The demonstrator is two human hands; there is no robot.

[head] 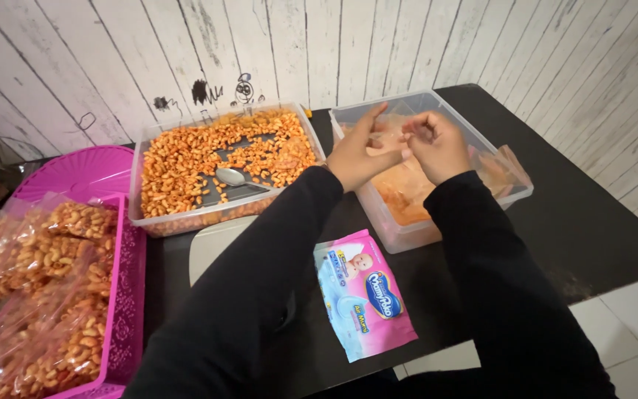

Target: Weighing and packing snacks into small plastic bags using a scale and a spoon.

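Note:
My left hand (pixel 356 151) and my right hand (pixel 437 144) meet above a clear plastic tub (pixel 407 233) that holds thin clear plastic bags with an orange tint. The left hand's fingers are spread and point up. The right hand's fingers are curled, pinching at what looks like a thin clear bag between the two hands; the bag itself is hard to make out. To the left stands a second clear tub (pixel 145 210) with orange-red coated nuts and a metal spoon (pixel 232 176) lying in it.
A pink basket (pixel 128 295) at the left holds several filled bags of nuts (pixel 46 288). A pink and blue pack of wet wipes (pixel 363 303) lies on the black table (pixel 599 236). A white lid (pixel 212 247) lies under my left sleeve. White plank wall behind.

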